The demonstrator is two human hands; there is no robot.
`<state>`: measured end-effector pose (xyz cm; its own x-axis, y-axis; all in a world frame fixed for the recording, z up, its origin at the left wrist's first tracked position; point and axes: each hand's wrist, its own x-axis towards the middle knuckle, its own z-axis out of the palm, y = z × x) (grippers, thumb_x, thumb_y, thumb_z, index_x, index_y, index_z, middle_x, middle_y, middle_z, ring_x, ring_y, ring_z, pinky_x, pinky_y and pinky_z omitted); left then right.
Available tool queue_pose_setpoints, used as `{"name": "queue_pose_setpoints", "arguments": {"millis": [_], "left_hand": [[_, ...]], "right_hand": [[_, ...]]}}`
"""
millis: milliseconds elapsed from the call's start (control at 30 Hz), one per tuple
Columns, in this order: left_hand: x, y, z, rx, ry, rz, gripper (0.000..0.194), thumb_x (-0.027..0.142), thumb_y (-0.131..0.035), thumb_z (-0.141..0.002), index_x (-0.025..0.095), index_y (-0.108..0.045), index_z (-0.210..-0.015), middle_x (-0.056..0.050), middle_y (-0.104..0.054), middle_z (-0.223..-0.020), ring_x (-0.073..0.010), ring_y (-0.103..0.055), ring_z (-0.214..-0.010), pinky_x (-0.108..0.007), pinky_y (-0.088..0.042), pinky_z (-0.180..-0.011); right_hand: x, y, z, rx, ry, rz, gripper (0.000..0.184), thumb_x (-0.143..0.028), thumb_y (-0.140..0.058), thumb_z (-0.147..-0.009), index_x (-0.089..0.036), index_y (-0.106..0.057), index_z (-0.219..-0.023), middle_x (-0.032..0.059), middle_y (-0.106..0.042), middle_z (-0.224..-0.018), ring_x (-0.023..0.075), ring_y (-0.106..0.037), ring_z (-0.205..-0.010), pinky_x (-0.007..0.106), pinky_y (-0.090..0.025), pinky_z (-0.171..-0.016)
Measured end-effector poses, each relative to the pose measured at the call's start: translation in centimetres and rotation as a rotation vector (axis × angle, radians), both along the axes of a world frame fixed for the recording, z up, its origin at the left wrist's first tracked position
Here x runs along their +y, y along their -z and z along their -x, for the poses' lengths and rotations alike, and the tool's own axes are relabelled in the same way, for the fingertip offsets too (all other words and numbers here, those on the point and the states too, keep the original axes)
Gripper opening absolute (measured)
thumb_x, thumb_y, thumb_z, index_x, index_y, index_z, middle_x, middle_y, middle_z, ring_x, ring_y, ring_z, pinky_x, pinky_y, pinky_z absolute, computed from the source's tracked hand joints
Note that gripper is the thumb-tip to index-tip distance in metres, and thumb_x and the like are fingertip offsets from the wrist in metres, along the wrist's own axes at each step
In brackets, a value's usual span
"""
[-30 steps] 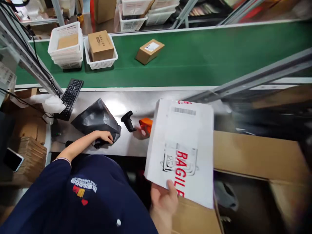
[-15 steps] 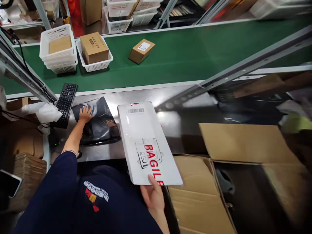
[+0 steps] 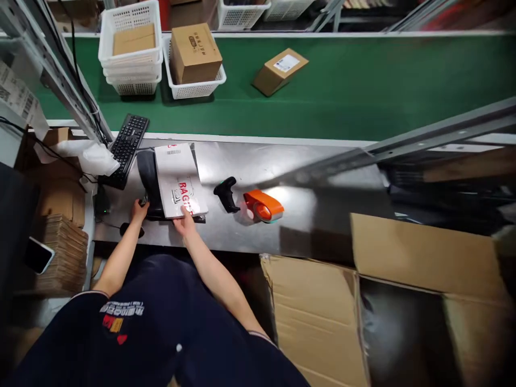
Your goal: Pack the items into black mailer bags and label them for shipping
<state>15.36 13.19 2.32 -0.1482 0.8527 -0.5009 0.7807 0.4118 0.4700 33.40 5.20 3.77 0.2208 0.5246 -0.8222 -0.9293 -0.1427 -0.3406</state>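
A white mailer (image 3: pixel 178 177) with red "FRAGILE" print lies on a black poly bag (image 3: pixel 148 180) on the steel bench (image 3: pixel 306 215). My right hand (image 3: pixel 184 220) grips the mailer's near edge, fingers closed on it. At the bag's near left corner my left hand (image 3: pixel 139 209) holds the black plastic, its fingers curled. A black handheld scanner (image 3: pixel 226 192) and an orange tape dispenser (image 3: pixel 263 206) rest just right of the mailer.
A black keyboard (image 3: pixel 127 146) lies at the bench's back left. Behind it, a green conveyor (image 3: pixel 363 91) carries white baskets (image 3: pixel 131 51) with boxes and a loose labelled box (image 3: pixel 280 71). Open cardboard cartons (image 3: pixel 322 317) stand at lower right; a phone (image 3: pixel 38 255) rests on flat cardboard at left.
My right hand carried the white mailer left and down from mid-air onto the black bag. My left hand moved from the bag's far side to its near left corner.
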Motion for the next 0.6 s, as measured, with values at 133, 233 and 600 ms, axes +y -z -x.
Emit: {"name": "queue_pose_setpoints", "arguments": {"millis": [133, 233, 600], "left_hand": [[-0.2, 0.9, 1.5, -0.025, 0.038, 0.094, 0.034, 0.04, -0.065, -0.095, 0.013, -0.072, -0.115, -0.019, -0.08, -0.118, -0.0293, -0.074, -0.117, -0.033, -0.055, -0.094], [-1.2, 1.9, 2.5, -0.036, 0.071, 0.166, 0.033, 0.045, -0.064, -0.095, 0.014, -0.075, -0.1, -0.015, -0.081, -0.098, -0.0286, -0.077, -0.101, -0.032, -0.056, -0.084], [0.9, 2.8, 3.4, -0.071, 0.232, 0.26, 0.021, 0.029, -0.077, -0.08, 0.018, -0.067, -0.065, -0.002, -0.067, -0.063, -0.0211, -0.07, -0.078, -0.027, -0.049, -0.068]], "right_hand": [[0.6, 2.8, 0.0, -0.042, -0.205, 0.122, 0.008, -0.023, -0.059, -0.1, -0.02, -0.065, -0.104, -0.0027, -0.076, -0.077, 0.0124, -0.073, -0.074, 0.027, -0.064, -0.078], [-0.5, 3.8, -1.3, -0.016, -0.403, 0.204, 0.015, -0.029, -0.064, -0.101, -0.015, -0.065, -0.104, 0.0065, -0.075, -0.075, 0.0201, -0.073, -0.071, 0.032, -0.064, -0.066], [-1.6, 7.1, 0.1, 0.067, -0.353, 0.071, 0.032, -0.039, -0.052, -0.11, -0.011, -0.066, -0.116, 0.0113, -0.078, -0.081, 0.0196, -0.078, -0.076, 0.027, -0.066, -0.068]]}}
